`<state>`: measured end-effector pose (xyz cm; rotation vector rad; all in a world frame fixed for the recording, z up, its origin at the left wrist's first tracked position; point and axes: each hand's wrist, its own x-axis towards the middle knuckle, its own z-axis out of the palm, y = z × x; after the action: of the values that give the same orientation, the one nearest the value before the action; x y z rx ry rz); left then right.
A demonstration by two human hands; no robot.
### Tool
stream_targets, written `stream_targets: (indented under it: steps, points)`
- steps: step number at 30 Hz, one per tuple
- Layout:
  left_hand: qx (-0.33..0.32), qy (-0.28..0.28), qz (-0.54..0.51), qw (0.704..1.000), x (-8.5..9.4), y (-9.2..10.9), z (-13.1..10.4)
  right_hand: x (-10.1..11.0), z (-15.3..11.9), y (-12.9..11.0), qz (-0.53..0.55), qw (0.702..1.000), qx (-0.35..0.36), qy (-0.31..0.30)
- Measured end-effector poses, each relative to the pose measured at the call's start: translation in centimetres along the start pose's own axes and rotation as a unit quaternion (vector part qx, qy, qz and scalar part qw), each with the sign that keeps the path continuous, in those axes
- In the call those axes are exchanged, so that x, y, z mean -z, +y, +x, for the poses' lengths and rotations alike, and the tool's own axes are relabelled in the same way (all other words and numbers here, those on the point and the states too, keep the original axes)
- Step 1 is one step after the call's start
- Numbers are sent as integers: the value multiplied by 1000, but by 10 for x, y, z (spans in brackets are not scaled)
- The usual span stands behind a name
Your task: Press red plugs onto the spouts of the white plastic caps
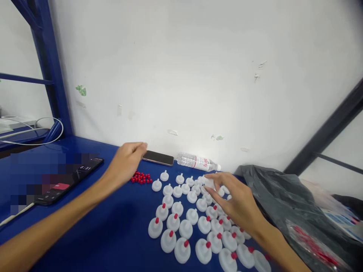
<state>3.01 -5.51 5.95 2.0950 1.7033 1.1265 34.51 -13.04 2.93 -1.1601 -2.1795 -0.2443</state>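
My left hand (127, 160) is raised over the blue table, fingers pinched together. Whatever may be between the fingertips is hidden. Just below it lies a small heap of red caps (141, 178). My right hand (236, 200) reaches over the far right of a spread of round white nozzle lids (192, 216). Between its thumb and fingers is a white nozzle lid (209, 183), partly covered by the fingers. Lids nearer to me have a red cap (186, 243) on the spout; those farther back have bare spouts.
Against the wall lie a dark phone (159, 158) and a clear plastic bottle (197, 161) on its side. A larger lit phone (70, 181) with a cable rests at left. A dark grey plastic bag (272, 192) and a clear bag of red pieces (314, 243) are at right.
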Motion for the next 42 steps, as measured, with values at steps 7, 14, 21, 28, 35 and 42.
stream_targets:
  steps: [7,14,21,28,35,42]
  points:
    - [15,-29,111,993,4,-41,25,-9,0,-10,81,995,-10,-53]
    - [1,-76,109,991,-1,-50,28,-5,2,-22,113,992,-40,-47]
    - [16,-107,125,986,-6,-64,30,-7,1,-26,125,991,-4,-50]
    - [40,-122,160,979,-4,-72,33,-11,2,-26,110,988,-43,-101]
    - [40,-133,197,970,-4,-79,36,-21,-1,-22,94,988,-25,-120]
    - [49,-142,196,969,-3,-83,38,-9,2,-26,124,987,-43,-96]
